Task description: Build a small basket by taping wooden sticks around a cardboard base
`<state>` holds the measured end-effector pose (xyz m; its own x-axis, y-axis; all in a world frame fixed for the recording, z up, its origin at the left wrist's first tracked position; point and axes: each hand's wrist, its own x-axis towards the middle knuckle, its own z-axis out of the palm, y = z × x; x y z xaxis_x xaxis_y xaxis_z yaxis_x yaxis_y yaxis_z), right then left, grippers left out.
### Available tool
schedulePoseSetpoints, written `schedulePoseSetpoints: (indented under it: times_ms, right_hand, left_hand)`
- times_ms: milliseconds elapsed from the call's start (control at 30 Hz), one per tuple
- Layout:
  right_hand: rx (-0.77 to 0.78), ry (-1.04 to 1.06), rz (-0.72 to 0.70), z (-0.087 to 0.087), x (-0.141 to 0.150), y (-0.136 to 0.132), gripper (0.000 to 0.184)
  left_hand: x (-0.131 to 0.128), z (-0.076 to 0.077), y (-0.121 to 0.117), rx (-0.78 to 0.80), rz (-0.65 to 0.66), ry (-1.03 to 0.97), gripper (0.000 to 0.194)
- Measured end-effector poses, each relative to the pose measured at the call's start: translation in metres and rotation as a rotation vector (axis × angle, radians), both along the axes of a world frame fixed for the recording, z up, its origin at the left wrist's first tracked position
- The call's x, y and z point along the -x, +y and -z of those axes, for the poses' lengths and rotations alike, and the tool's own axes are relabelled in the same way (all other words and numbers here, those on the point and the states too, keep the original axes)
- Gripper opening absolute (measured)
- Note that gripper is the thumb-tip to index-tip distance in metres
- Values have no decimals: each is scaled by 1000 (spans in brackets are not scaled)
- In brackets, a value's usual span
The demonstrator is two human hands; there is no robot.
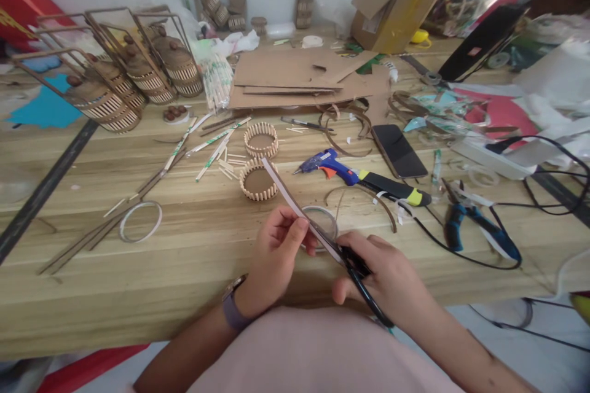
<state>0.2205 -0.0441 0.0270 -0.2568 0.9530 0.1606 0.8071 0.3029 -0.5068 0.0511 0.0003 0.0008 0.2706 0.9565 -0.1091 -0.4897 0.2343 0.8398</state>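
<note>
My left hand (279,244) pinches a narrow, pale-faced strip (284,189) between thumb and fingers, with its free end pointing up and away. In my right hand (382,267) are black-handled scissors (364,288), their blades reaching toward the strip's near end. Whether the blades touch or cut the strip I cannot tell. Under the strip lies a round ring (321,221), partly hidden by my left hand. Just beyond stand two small round baskets with upright stick walls, a nearer one (254,187) and a farther one (260,141).
A blue glue gun (329,163), a phone (399,150) and pliers (474,221) lie to the right, with a black cable. Another ring (141,221) and thin brown strips are on the left. Farther back are cardboard sheets (286,67) and several handled baskets (106,104).
</note>
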Motion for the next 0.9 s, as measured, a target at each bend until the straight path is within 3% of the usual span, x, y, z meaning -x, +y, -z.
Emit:
schedulePoseSetpoints:
  times_ms: [467,900]
  right_hand:
    - [-108,-3,-11,2,5,4,54]
    - [-33,-32,-4,3,5,5,45]
  left_hand:
    - [0,5,-2,-4,30,-36,22]
    - [-1,3,-4,-17,76,-15,26]
